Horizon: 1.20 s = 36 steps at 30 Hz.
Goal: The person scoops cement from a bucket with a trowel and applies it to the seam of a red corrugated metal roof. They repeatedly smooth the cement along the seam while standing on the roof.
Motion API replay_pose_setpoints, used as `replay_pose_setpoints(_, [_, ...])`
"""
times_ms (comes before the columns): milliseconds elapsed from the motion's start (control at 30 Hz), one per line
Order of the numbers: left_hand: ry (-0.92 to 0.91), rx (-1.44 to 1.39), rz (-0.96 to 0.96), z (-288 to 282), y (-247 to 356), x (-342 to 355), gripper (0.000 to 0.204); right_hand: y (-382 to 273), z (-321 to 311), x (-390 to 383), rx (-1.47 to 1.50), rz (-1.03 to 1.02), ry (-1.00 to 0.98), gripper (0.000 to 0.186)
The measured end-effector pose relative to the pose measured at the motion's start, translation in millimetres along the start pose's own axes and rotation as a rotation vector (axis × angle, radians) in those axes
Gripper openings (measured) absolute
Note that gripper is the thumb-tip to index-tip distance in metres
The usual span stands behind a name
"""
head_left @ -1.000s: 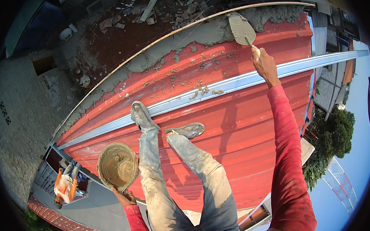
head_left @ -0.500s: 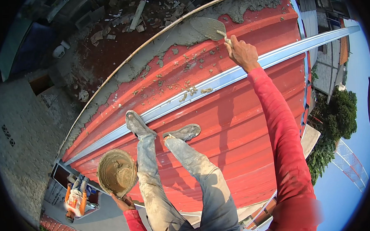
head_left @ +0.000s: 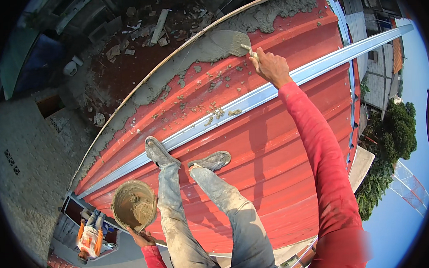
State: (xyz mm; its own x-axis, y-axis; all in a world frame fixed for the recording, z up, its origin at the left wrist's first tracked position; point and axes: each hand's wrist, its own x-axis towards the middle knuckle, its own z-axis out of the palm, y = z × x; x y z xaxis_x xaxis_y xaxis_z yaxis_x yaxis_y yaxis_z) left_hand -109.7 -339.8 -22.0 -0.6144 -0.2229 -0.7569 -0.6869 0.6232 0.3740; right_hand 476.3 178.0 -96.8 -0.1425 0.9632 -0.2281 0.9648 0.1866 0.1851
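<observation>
My right hand is closed round the handle of a trowel. The blade lies flat against a band of wet grey mortar along the roof's far edge. Left of the blade the mortar looks smooth; to its right it is rough and lumpy. At the lower left, my left hand grips the rim of a round bucket with some wet mortar inside. That hand's fingers are partly hidden beneath the bucket.
I stand on a red ribbed metal roof. A long silvery metal channel crosses it, with mortar crumbs on top. Beyond a thin board edge the ground drops away to rubble. Below at left, another person wears orange sleeves.
The trowel and my right hand have shifted slightly to the left along the mortar band. My left hand still holds the bucket, nearly in the same place.
</observation>
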Motion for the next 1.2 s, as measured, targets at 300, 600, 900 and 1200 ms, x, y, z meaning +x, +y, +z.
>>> replay_pose_setpoints(300, [0.006,-0.196,-0.041,-45,-7,35,0.067,-38,-11,-57,0.962,0.642,-0.126,0.038])
replay_pose_setpoints(600, [-0.098,-0.164,-0.006,-12,17,10,0.072,-230,64,26,1.206,1.280,0.351,0.037])
replay_pose_setpoints(900, [-0.123,-0.183,0.006,-79,36,64,0.056,-297,35,80,2.097,1.444,0.472,0.047])
replay_pose_setpoints(1200, [-0.101,-0.160,0.019,-53,33,57,0.065,-163,24,92,1.230,1.169,0.586,0.035])
